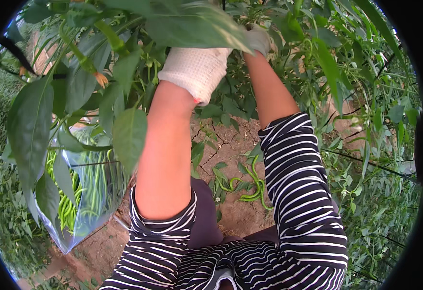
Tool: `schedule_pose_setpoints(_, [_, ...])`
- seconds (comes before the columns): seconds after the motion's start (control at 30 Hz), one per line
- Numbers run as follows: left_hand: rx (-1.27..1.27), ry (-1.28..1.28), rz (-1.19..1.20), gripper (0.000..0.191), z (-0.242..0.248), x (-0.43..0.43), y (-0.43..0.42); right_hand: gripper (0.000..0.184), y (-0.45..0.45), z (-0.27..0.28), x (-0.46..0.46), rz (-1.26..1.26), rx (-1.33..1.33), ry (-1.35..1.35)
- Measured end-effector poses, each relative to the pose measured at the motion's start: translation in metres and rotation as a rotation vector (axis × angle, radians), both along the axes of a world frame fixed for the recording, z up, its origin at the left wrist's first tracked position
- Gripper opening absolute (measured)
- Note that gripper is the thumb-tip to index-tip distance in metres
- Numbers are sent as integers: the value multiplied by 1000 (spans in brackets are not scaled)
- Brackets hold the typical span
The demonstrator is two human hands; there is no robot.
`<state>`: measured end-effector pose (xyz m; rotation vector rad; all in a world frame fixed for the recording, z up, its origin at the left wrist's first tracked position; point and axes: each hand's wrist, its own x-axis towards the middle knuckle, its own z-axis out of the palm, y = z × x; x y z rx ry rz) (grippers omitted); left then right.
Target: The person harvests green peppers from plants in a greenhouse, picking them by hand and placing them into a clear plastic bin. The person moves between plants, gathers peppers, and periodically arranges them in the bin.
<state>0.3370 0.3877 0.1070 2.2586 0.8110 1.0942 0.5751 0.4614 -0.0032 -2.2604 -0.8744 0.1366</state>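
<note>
My left hand (199, 69), in a white knitted glove, reaches up into the pepper plants, its fingers hidden behind a large green leaf (200, 27). My right hand (258, 39), gloved as well, is just right of it among the foliage; leaves cover part of it, so what it touches cannot be told. Several long green chili peppers (256, 185) lie on the soil below, between my forearms. At the left a clear plastic bag (99, 188) holds many long green peppers (66, 206).
Pepper plants (371, 119) crowd both sides, with leaves and stems hanging close to the camera at the upper left. Thin dark lines (363, 163) run through the plants at the right. Cracked bare soil (218, 145) lies beneath my arms.
</note>
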Motion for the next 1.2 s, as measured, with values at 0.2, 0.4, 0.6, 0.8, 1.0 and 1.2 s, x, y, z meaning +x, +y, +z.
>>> schedule_pose_setpoints(0.2, [485, 133, 12, 28, -1, 7, 9, 60, -19, 34, -8, 5, 313, 48])
schedule_pose_setpoints(0.4, [20, -86, -119, 55, -8, -4, 9, 52, -10, 30, -21, -44, 45, -207])
schedule_pose_setpoints(0.6, [-125, -286, -194, 58, -9, -3, 17, 50, -25, 31, -8, 95, 303, 4])
schedule_pose_setpoints(0.8, [-173, -301, -211, 56, -12, -4, 23, 27, -41, 23, -28, 233, 523, 18])
schedule_pose_setpoints(1.0, [-125, -307, -212, 53, -20, -3, 27, 22, -56, 50, -32, 282, 1246, -2])
schedule_pose_setpoints(1.2, [-128, -341, -211, 51, -25, -1, 31, 18, -104, 143, -53, 799, 1594, 402])
